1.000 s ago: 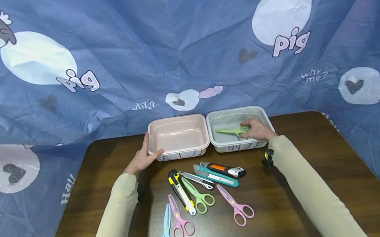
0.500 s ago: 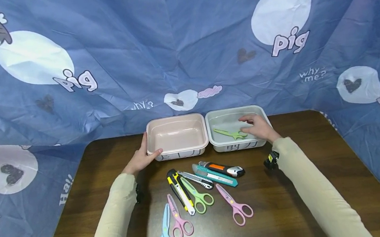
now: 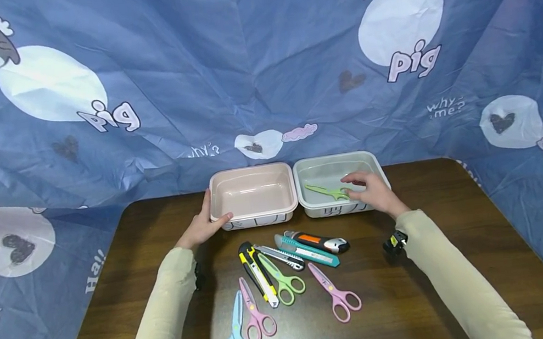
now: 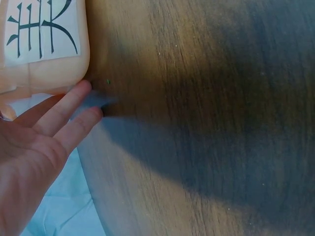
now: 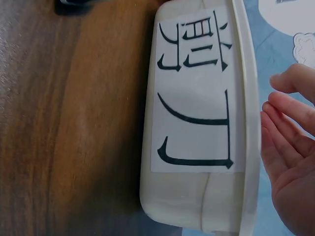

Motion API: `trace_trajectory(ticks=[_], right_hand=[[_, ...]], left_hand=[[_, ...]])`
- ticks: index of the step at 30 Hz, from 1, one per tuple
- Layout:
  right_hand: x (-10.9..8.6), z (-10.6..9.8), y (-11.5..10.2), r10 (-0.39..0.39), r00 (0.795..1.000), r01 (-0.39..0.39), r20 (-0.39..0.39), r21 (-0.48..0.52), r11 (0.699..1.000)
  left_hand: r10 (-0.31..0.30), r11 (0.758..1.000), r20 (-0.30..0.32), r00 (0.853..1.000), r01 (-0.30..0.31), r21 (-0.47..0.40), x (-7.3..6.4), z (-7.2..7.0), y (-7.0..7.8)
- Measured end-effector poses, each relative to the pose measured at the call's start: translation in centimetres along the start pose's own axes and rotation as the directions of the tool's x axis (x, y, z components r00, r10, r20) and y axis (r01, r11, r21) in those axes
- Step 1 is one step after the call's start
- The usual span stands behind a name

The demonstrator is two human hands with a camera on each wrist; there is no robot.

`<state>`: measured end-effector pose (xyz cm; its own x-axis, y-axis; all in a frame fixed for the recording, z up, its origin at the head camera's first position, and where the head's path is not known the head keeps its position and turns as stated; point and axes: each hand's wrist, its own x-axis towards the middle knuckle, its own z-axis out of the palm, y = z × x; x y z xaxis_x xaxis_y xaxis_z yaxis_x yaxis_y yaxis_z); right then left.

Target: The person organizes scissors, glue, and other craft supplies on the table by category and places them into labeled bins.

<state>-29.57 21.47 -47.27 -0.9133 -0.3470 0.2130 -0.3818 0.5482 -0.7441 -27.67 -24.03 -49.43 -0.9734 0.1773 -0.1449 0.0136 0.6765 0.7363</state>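
Note:
My left hand (image 3: 200,226) rests against the left front corner of the pink bin (image 3: 224,220). Its thumb lies over the front rim; in the left wrist view the fingers (image 4: 59,113) stretch straight along the bin's side. Beside that bin stands the pale green bin (image 3: 308,210), where green scissors (image 3: 323,190) lie on the floor. My right hand (image 3: 372,192) hovers over this bin's front right part, thumb and fingers apart, holding nothing. In the right wrist view the hand (image 5: 295,152) is beyond the bin's rim, above the labelled front (image 5: 197,98).
Nearer on the table (image 3: 389,300) lie a yellow-black utility knife (image 3: 259,276), a grey one (image 3: 280,257), a teal one (image 3: 310,251) and an orange-black one (image 3: 316,240). Green scissors (image 3: 280,279), two pink scissors (image 3: 334,292) and blue scissors (image 3: 236,333) lie around them.
My right hand has let go of the green scissors, which now lie in the pale green bin, and has drawn slightly back to the right. My left hand has stayed at the pink bin.

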Motion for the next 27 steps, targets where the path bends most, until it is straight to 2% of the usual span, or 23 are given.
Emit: trace_trajectory(ticks=[8,16,20,27], right_hand=[[-1.4,0.2,-1.0,-0.044,0.999,0.043,0.006,0.005,0.999],[-2.7,0.7,-1.4,-0.102,0.995,0.102,0.005,0.029,0.994],[-3.5,1.2,-1.2,-0.099,0.995,0.100,-0.020,0.022,0.995],[-4.7,1.9,-1.6,-0.151,0.985,0.151,-0.087,-0.003,0.989]], left_hand=[[-0.041,0.997,0.015,0.999,0.042,-0.069,0.1,0.3,-0.2],[-0.032,0.998,0.006,0.999,0.032,-0.051,0.2,0.4,-0.1],[-0.027,0.998,0.003,1.000,0.027,-0.060,0.3,0.4,-0.1],[-0.018,0.998,-0.004,1.000,0.017,-0.060,0.1,0.2,-0.1]])
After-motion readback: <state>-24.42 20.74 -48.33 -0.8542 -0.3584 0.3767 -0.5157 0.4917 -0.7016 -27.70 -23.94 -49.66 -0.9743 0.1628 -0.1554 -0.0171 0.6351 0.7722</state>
